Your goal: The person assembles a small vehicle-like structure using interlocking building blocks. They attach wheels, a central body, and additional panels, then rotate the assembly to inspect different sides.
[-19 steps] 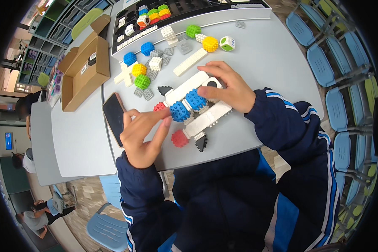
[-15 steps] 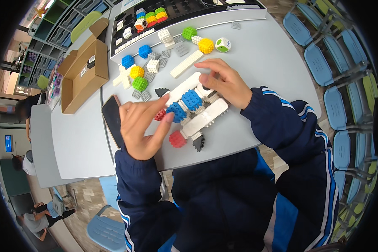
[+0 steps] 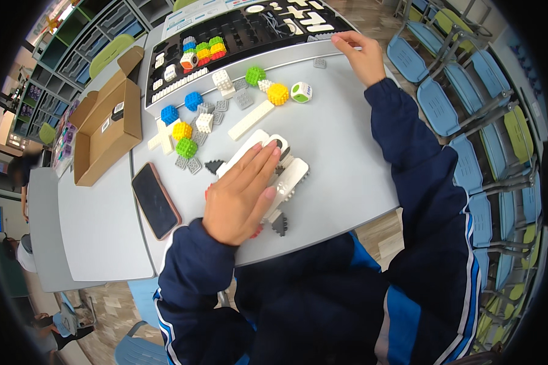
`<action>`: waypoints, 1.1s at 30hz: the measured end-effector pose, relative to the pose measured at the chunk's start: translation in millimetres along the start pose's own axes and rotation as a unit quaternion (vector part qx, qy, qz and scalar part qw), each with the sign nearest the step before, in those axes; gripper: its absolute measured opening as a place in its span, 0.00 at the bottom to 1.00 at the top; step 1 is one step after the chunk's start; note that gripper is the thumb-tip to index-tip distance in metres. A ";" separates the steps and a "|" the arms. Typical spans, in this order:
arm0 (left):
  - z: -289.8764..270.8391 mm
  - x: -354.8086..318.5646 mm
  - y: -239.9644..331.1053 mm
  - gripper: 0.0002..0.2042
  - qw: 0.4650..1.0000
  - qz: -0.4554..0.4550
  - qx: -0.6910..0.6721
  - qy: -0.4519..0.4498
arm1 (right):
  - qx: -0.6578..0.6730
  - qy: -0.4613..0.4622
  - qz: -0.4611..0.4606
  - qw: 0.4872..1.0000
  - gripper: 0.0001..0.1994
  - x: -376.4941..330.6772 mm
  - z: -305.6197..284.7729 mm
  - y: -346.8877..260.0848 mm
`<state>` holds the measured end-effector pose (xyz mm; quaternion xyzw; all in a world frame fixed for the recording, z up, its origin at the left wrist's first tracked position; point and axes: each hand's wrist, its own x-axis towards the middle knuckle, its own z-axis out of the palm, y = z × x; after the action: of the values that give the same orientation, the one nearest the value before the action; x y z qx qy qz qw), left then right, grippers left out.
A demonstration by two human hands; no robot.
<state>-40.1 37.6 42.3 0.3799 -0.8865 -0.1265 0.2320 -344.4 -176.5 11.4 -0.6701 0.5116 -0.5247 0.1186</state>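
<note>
My left hand (image 3: 240,198) lies flat, fingers stretched out, over a building-block model. The model has two long white beams (image 3: 291,177), dark toothed triangular pieces (image 3: 279,225) and red bits at its near left side. Its blue middle blocks are hidden under the hand. At the front right edge of the black parts tray (image 3: 240,45), the thumb and forefinger of my right hand (image 3: 365,58) come together beside grey pieces there. Whatever is between those fingertips, if anything, is too small to make out.
Loose blocks lie between model and tray: a long white beam (image 3: 251,120), a yellow block (image 3: 277,94), a green block (image 3: 187,148) and a white-green cube (image 3: 301,92). A phone (image 3: 156,199) and an open cardboard box (image 3: 111,143) are left. Stacked blue chairs (image 3: 439,106) stand right.
My right hand has left the model and reached far right to the tray's edge. My left hand has moved from the model's left side to lie flat on top of it.
</note>
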 end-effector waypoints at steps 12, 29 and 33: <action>-3.0 -4.7 -25.9 0.26 0.997 0.072 -0.027 0.022 | -0.297 -0.119 0.081 0.944 0.07 116.6 40.1 94.3; -30.9 -18.2 -36.6 0.18 0.975 0.018 0.149 0.163 | -0.148 -0.031 -0.038 0.988 0.06 81.4 40.7 31.2; -28.1 -18.3 -36.6 0.19 0.975 0.003 0.151 0.161 | 0.065 0.015 -0.061 0.996 0.01 65.4 22.8 5.0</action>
<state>7.8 24.9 46.0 0.4230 -0.8475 0.0723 0.3125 -333.3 -240.3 36.4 -0.6825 0.4363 -0.5734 0.1224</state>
